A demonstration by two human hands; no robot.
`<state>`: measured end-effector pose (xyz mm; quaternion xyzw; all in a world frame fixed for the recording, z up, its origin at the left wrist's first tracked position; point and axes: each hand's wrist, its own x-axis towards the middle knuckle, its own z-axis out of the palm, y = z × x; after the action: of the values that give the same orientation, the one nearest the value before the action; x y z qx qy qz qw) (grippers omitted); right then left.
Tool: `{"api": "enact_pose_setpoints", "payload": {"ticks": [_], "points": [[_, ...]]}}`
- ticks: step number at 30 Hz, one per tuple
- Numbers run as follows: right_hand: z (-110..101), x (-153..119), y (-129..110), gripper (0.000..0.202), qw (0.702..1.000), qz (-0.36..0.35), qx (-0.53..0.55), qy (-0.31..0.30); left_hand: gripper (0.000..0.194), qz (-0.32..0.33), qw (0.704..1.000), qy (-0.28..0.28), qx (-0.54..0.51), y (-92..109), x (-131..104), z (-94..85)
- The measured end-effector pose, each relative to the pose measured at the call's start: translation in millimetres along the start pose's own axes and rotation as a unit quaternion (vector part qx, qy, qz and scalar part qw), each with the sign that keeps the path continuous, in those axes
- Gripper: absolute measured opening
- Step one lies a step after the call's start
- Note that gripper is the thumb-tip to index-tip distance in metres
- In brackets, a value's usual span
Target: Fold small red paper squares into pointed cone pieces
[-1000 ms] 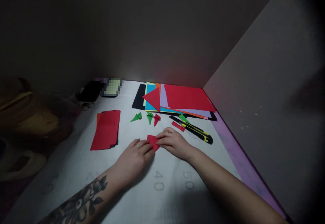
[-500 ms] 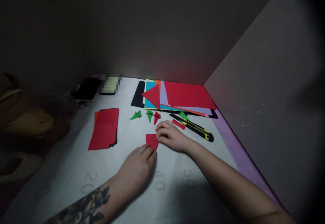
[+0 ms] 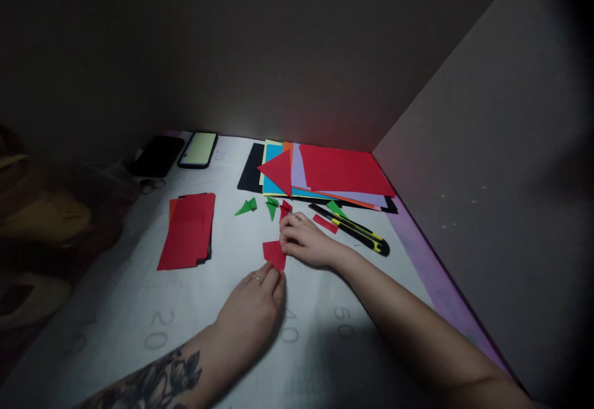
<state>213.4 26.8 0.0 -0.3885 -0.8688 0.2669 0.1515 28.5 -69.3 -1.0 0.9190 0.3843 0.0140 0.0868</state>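
A small red piece of paper (image 3: 273, 252) lies on the white mat (image 3: 232, 236), partly covered by my fingers. My left hand (image 3: 257, 297) has its fingers together on the paper's near edge. At the paper's right edge, my right hand (image 3: 306, 242) is closed, thumb and fingers pinching it. Just beyond are a folded red paper piece (image 3: 284, 207) and two folded green paper pieces (image 3: 247, 206), (image 3: 271, 206). A black and yellow utility knife (image 3: 357, 233) lies to the right, beside a red paper strip (image 3: 325, 223) and a green paper scrap (image 3: 336, 208).
A stack of red sheets (image 3: 188, 232) lies at left. Coloured sheets (image 3: 348, 171) with a red triangle (image 3: 279, 172) on top lie at the back, against the wall. A phone (image 3: 199, 150), a black object (image 3: 160, 155) and scissors handles (image 3: 152, 185) occupy the far left.
My right hand has shifted slightly left along the red paper, now partly in front of the folded red piece. My left hand stays almost in place. The whole view has tilted slightly.
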Motion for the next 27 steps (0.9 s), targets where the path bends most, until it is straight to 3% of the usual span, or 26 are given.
{"api": "enact_pose_setpoints", "payload": {"ticks": [8, 13, 17, 27], "points": [[4.8, 4.2, -2.7, 0.006, 1.0, 0.006, -0.028, 0.006, 0.05, -0.002, 1.0, 0.025, 0.011, 5.3, -4.1, 5.0], [7.7, 3.4, -3.0, 0.007, 0.999, 0.017, -0.032, 0.016, 0.044, -0.012, 1.0, 0.006, 0.019, 7.9, -0.3, 0.3], [7.5, 2.8, -2.5, 0.007, 0.999, 0.017, -0.024, 0.019, 0.051, -0.043, 0.999, 0.01, 0.031, 7.9, 4.5, 0.0], [12.6, 6.7, -0.7, 0.008, 0.999, 0.034, -0.007, 0.04, 0.053, -0.043, 0.998, -0.008, 0.055, 9.4, 3.5, 2.6]]}}
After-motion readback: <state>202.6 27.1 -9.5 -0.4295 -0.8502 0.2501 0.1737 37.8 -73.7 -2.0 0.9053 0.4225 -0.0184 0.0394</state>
